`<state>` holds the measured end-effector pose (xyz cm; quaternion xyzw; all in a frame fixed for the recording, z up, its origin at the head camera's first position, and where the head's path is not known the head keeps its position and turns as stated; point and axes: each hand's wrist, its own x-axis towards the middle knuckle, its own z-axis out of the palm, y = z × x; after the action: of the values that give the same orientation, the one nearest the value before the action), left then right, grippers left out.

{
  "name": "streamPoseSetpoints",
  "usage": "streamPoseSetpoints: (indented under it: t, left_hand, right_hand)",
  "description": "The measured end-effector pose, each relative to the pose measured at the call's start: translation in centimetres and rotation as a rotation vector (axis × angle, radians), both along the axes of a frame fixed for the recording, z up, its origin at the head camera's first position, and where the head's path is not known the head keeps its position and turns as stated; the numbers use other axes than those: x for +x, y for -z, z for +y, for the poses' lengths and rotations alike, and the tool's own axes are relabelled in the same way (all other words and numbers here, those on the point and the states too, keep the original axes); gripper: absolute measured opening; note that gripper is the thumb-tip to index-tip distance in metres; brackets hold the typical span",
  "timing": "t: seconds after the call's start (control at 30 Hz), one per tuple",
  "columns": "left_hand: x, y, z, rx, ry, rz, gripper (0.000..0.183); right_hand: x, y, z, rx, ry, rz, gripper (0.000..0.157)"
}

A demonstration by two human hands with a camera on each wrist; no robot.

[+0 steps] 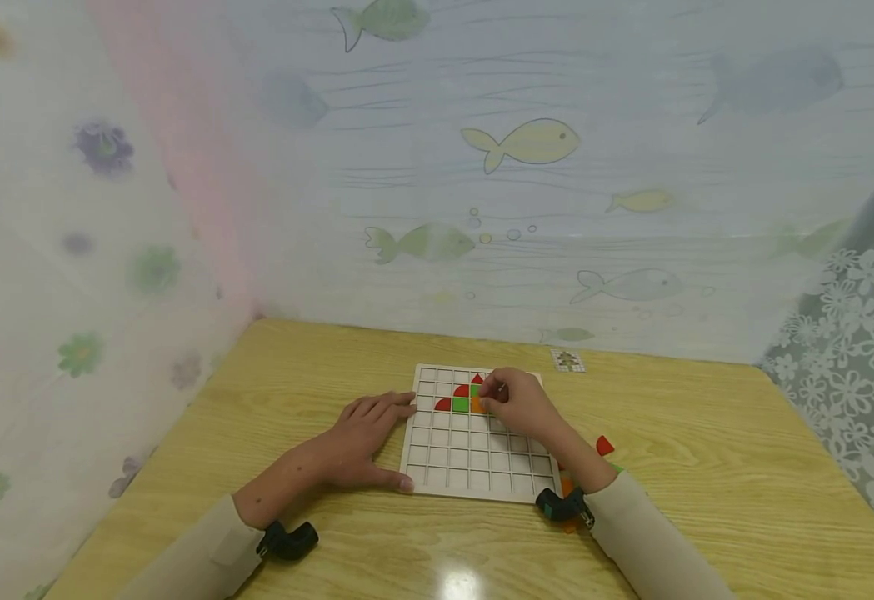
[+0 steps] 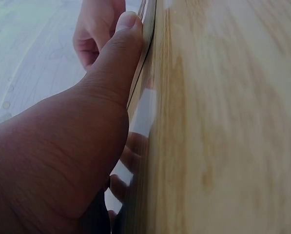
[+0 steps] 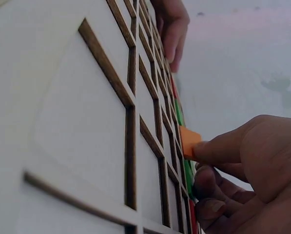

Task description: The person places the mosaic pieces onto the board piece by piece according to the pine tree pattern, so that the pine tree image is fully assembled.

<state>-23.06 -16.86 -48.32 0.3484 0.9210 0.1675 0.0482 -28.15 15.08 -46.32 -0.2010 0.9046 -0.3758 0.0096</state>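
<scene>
A white grid board (image 1: 447, 457) lies on the wooden table. My left hand (image 1: 357, 442) lies along its left side, fingers extended against the edge and thumb at the near left corner. Over the upper part of the board, my right hand (image 1: 522, 404) pinches an orange square tile (image 3: 189, 142) between thumb and finger; the tile stands tilted at a cell in the right wrist view. Beside it sit a green square tile (image 1: 461, 404) and a red quarter-round tile (image 1: 444, 405), with a red triangle tile (image 1: 477, 379) farther up. My right hand hides the cells behind it.
A loose red tile (image 1: 605, 446) lies on the table right of the board. Orange tiles (image 1: 567, 485) lie partly hidden under my right forearm. A small pattern card (image 1: 567, 360) is at the back of the table, before a fish-print curtain (image 1: 422, 300).
</scene>
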Motion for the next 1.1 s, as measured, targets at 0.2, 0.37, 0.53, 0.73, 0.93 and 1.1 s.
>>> streamPoseSetpoints:
  t: [0.2, 0.37, 0.53, 0.73, 0.93, 1.1]
  left_hand:
    - [0.1, 0.0, -0.1, -0.001, 0.003, -0.003, 0.111]
    - [0.0, 0.1, -0.1, -0.003, 0.002, -0.001, 0.111]
    - [0.0, 0.1, 0.0, 0.005, 0.0, -0.003, 0.112]
    - [0.1, 0.1, 0.0, -0.002, -0.002, -0.008, 0.112]
    - [0.1, 0.1, 0.0, -0.003, -0.003, -0.003, 0.111]
    - [0.1, 0.0, 0.0, -0.002, 0.001, -0.006, 0.112]
  right_hand:
    - [0.2, 0.0, 0.1, 0.013, 0.001, 0.018, 0.006]
    - [0.6, -0.1, 0.5, 0.024, 0.007, 0.048, 0.005]
    - [1.2, -0.4, 1.3, -0.011, -0.009, 0.058, 0.006]
    - [1.8, -0.6, 2.6, -0.012, -0.003, 0.056, 0.009]
    - [2.8, -1.0, 3.9, -0.005, -0.003, 0.089, 0.011]
    - [3.6, -1.1, 4.9, 0.0, 0.014, 0.09, 0.011]
